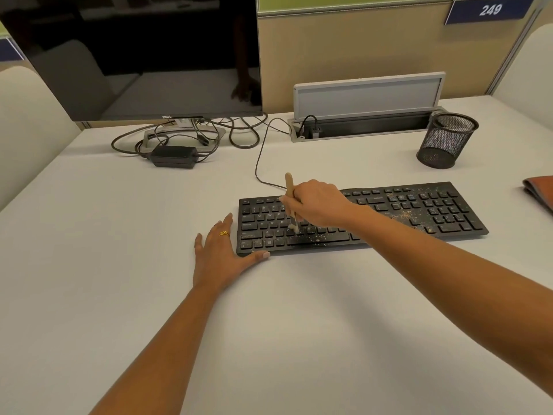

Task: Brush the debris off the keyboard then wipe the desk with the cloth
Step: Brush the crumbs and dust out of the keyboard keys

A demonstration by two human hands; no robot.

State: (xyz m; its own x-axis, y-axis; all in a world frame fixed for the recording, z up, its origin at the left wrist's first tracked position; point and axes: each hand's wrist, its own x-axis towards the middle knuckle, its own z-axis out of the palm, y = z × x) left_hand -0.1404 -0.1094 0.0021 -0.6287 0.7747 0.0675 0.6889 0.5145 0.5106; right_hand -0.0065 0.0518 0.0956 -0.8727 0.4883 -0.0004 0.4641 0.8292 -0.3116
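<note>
Right hand pinches the brush in its fingers, bristles down on the keyboard. Left hand, fingers spread flat on the bench, likely braces its nine-o'clock end against sliding. Cloth waits at three o'clock.

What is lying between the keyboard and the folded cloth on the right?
Nothing: in the head view, only bare desk separates the keyboard from the cloth.
</note>
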